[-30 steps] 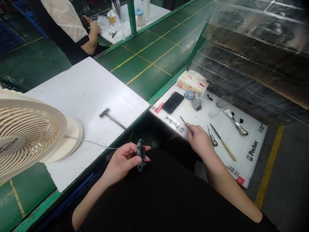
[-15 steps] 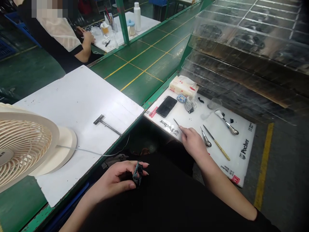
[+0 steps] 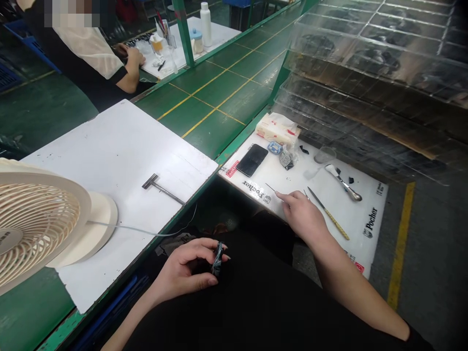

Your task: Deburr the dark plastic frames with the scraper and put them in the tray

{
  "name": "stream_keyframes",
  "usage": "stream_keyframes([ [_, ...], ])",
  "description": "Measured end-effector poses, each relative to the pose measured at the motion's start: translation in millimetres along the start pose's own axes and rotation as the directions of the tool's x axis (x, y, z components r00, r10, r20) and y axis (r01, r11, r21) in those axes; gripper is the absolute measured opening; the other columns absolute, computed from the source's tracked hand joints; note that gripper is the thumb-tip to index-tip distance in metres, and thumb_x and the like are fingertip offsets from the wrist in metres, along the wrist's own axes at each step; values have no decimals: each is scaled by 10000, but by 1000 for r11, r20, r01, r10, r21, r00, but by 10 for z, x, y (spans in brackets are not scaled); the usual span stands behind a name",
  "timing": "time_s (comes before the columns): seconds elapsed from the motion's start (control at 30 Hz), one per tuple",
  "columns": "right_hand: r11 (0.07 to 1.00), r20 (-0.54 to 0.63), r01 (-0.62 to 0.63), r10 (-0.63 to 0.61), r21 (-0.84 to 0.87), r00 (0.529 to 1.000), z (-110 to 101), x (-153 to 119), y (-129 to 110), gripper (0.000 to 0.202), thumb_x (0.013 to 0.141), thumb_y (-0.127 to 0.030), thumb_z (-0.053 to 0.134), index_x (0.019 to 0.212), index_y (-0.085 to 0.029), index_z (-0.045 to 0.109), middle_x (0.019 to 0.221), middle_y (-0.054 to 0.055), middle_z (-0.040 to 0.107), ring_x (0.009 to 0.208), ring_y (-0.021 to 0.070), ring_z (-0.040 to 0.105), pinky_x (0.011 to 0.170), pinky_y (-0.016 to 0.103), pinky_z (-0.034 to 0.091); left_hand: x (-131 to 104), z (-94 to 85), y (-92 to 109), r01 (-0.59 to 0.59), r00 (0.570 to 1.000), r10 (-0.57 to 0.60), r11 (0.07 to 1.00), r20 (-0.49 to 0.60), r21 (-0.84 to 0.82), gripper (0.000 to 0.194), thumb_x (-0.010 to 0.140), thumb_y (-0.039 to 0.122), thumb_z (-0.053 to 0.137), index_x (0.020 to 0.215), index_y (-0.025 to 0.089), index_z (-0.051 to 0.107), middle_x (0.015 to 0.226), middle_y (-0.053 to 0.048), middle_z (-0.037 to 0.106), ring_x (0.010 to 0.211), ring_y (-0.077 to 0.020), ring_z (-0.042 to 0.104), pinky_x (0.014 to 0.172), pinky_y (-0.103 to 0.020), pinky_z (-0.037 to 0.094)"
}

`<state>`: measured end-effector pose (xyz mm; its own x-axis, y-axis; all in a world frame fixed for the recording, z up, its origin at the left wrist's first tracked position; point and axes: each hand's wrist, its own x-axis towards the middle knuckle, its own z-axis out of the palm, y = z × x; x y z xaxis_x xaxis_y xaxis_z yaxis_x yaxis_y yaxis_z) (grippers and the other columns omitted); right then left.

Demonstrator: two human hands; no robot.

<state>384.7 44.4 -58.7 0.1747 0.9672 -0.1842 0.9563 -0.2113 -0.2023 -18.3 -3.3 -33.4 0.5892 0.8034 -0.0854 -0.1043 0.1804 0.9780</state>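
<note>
Between the thumb and fingers of my left hand (image 3: 195, 265) is a small dark part (image 3: 217, 259), held above my lap. My right hand (image 3: 302, 212) is over the near edge of the white printed board (image 3: 365, 253), fingers closed on a thin pointed metal tool (image 3: 271, 187) whose tip points up and left. Right of that hand lie a file with a yellow handle (image 3: 334, 222) and a silver-handled tool (image 3: 343, 183). Another thin tool is mostly hidden behind the hand. A black phone (image 3: 252, 160) lies near the board's left edge, beside a blue round item (image 3: 275, 148).
A beige fan (image 3: 36, 219) stands at the left, its cable crossing the white table (image 3: 109, 146). A metal T-shaped tool (image 3: 166, 190) lies there. Stacked clear trays (image 3: 365, 97) rise at the right. Across the green conveyor (image 3: 219, 92) sits another person (image 3: 87, 53).
My left hand has moved slightly right with the dark part, which has turned more edge-on. My right hand has shifted right and slightly down with the thin tool, now covering more of the tool beside it.
</note>
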Motion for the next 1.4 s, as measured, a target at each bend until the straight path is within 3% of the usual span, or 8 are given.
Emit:
stream_keyframes([
  [0.1, 1000, 8, 8, -8, -9, 1000, -60, 13, 18, 488, 1187, -281, 554, 1580, -334, 840, 1299, 109, 801, 1022, 289, 783, 787, 393, 562, 0, 10, -6, 37, 999, -37, 999, 1, -35, 223, 945, 257, 1019, 1149, 249, 930, 1411, -143, 793, 1225, -360, 899, 1094, -453, 736],
  [0.37, 999, 36, 26, -25, -36, 999, -172, 102, 4, 478, 1185, -264, 551, 1537, -324, 868, 1289, 127, 823, 1061, 320, 791, 818, 425, 565, 51, 8, 40, 16, 999, -17, 1000, 49, 8, 204, 953, 261, 1011, 1142, 252, 933, 1322, -156, 879, 1210, -323, 890, 1056, -385, 718],
  [0.6, 999, 43, 24, -22, -34, 999, -183, 152, -6, 485, 1195, -276, 528, 1535, -317, 871, 1267, 123, 824, 1086, 334, 795, 829, 431, 578, 26, 38, -6, 79, 997, -78, 995, 26, -57, 268, 887, 270, 1070, 1105, 234, 919, 1305, -160, 894, 1196, -333, 898, 1050, -400, 722],
  [0.73, 999, 38, 35, -34, -19, 999, -170, 102, 31, 484, 1196, -268, 529, 1543, -312, 864, 1266, 120, 823, 1071, 313, 795, 827, 412, 580, 26, 59, -20, 92, 996, -93, 989, 1, -119, 254, 921, 279, 1050, 1133, 225, 920, 1280, -164, 904, 1225, -337, 890, 1087, -422, 705],
  [0.93, 999, 21, 36, -36, -4, 999, -149, 63, 108, 454, 1199, -310, 553, 1517, -334, 876, 1261, 115, 825, 1114, 327, 800, 863, 422, 593, 36, 39, -47, 39, 993, -61, 977, -99, -208, 308, 959, 356, 1022, 1209, 211, 917, 1214, -173, 920, 1167, -343, 891, 1025, -420, 715],
  [1.13, 999, 4, 40, -40, 5, 999, -114, 77, 91, 457, 1190, -271, 558, 1514, -305, 879, 1269, 117, 831, 1140, 323, 801, 911, 415, 607, 89, 62, 94, -32, 957, -93, 908, -275, -418, 300, 902, 324, 1065, 1135, 216, 909, 1217, -130, 926, 1046, -305, 928, 973, -396, 761],
  [1.4, 999, 8, 40, -40, -1, 999, -125, 13, 113, 450, 1205, -280, 561, 1527, -317, 872, 1273, 105, 835, 1130, 317, 807, 870, 405, 590, 107, 65, 219, -55, 913, -153, 873, -379, -485, 327, 906, 347, 1053, 1168, 210, 911, 1261, -115, 907, 1044, -271, 917, 936, -343, 772],
])
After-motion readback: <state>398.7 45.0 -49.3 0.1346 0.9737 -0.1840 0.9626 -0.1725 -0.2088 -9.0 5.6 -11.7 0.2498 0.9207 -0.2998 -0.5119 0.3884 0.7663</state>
